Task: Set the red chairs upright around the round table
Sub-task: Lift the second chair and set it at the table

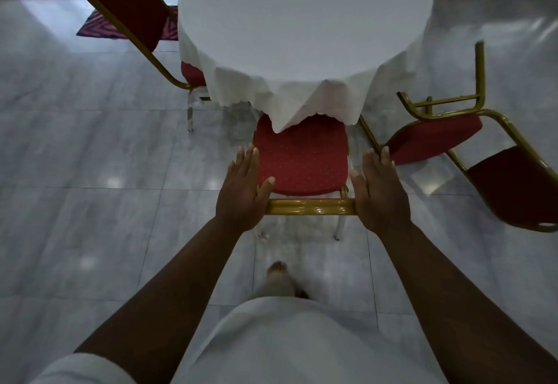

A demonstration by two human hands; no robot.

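Grey tiled floor (90, 148): one round table (302, 21), three red chairs (302, 160) (one toppled).

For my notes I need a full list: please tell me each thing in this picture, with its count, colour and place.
table: one, round, white cloth, top centre
upright chairs: two, red with gold frames; one tucked at the table's near side, one at the left
fallen chair: one, red and gold, on its side, right of the table
rug: one, red patterned, far left on the floor
floor: grey glossy tiles
left hand: open, on the near chair's gold back rail
right hand: open, on the same rail
foot: one, below the hands
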